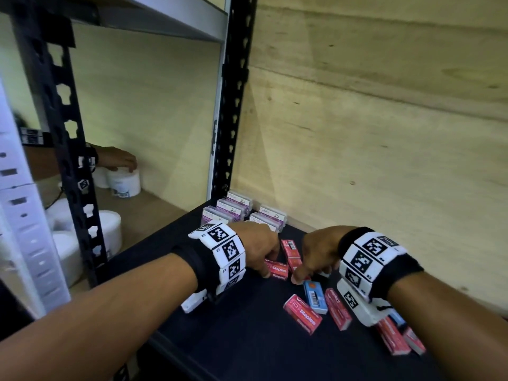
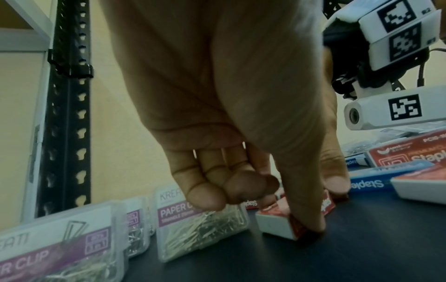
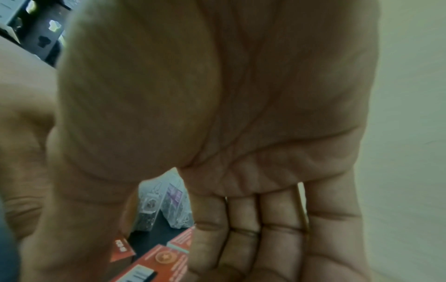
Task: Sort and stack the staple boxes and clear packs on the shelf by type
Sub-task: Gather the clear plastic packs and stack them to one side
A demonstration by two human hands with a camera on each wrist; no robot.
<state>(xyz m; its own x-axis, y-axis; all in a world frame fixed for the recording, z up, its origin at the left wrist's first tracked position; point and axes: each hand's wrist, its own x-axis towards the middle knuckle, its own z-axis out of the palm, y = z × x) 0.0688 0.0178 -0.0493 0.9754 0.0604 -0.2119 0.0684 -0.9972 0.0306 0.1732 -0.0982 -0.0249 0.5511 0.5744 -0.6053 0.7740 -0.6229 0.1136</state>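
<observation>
On the black shelf [image 1: 233, 339] several clear paper-clip packs [image 1: 242, 213] stand in rows at the back corner. Red staple boxes [image 1: 302, 313] and a blue staple box [image 1: 315, 296] lie scattered in front. My left hand [image 1: 270, 266] pinches a red staple box [image 2: 272, 221] between thumb and index finger, with the other fingers curled, next to the clear packs [image 2: 200, 225]. My right hand [image 1: 310, 274] reaches down over another red box [image 3: 154, 265], thumb on one side and fingers on the other. Its fingertips are hidden, so its hold is unclear.
A black slotted upright [image 1: 233, 105] and a plywood wall [image 1: 384, 133] bound the shelf at the back and right. More red boxes [image 1: 393, 339] lie near the front right edge. On the neighbouring shelf another person's hand [image 1: 121, 160] rests on white tubs [image 1: 123, 182].
</observation>
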